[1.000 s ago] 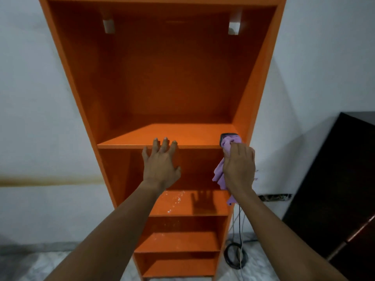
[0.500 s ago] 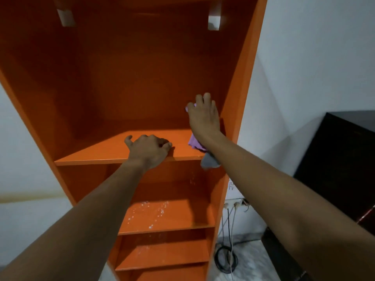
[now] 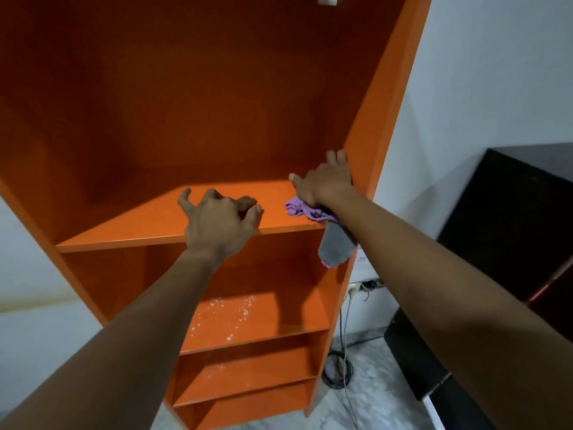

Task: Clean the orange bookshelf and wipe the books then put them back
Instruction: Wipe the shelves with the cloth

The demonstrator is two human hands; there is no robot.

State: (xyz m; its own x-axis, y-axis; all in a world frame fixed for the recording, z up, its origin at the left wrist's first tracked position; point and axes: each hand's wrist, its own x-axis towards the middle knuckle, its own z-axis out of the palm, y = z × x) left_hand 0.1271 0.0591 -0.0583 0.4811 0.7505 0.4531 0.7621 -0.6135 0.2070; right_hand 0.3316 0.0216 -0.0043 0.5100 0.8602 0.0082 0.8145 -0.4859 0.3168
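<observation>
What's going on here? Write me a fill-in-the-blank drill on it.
1. The cloth lies pressed under the ___ hand.
2. The left hand rests on the same shelf, holding ___.
3. White specks dot the shelf just ___ that one.
Missing words: right; nothing; below.

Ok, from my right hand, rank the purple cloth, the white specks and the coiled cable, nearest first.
1. Purple cloth, under the right hand on the upper shelf.
2. White specks, on the shelf below.
3. Coiled cable, down on the floor.
</observation>
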